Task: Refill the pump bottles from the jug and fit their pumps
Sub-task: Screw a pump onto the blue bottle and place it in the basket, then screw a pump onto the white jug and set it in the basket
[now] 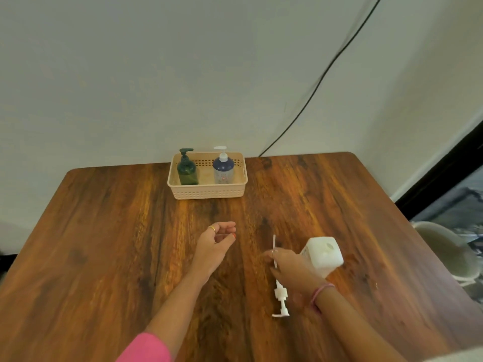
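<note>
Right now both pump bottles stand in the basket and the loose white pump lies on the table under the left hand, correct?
Not quite: the loose white pump lies under the right hand, not the left hand. The head view shows it. Both pump bottles do stand in the basket.

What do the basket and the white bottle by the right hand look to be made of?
Basket: likely moulded plastic, matt beige, with a perforated lattice wall. White bottle: seemingly translucent milky plastic, smooth, its top hole open and no pump fitted.

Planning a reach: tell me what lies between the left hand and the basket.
Nothing: the head view shows bare table between the left hand and the basket.
</note>
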